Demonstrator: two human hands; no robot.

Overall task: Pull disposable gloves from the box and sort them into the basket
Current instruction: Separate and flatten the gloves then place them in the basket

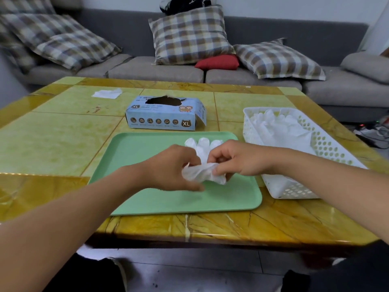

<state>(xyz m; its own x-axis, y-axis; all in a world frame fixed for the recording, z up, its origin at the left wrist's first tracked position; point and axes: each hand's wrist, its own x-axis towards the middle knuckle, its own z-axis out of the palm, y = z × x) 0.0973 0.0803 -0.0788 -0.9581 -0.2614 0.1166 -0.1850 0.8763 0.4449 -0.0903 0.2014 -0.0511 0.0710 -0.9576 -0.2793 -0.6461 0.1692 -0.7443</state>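
A crumpled white disposable glove (pixel 202 163) lies over the green tray (pixel 147 199), its fingertips pointing away from me. My left hand (pixel 172 165) pinches its cuff from the left, and my right hand (pixel 237 159) pinches the same cuff from the right. The light blue glove box (pixel 166 114), marked XL, stands behind the tray with its torn top opening dark. A white perforated basket (pixel 324 144) sits right of the tray and holds several white gloves (pixel 277 127).
A white tissue (pixel 107 93) lies at the far left of the yellow marbled table (pixel 52 140). A grey sofa with plaid cushions (pixel 189 36) runs behind the table. Cables lie on the floor at the far right.
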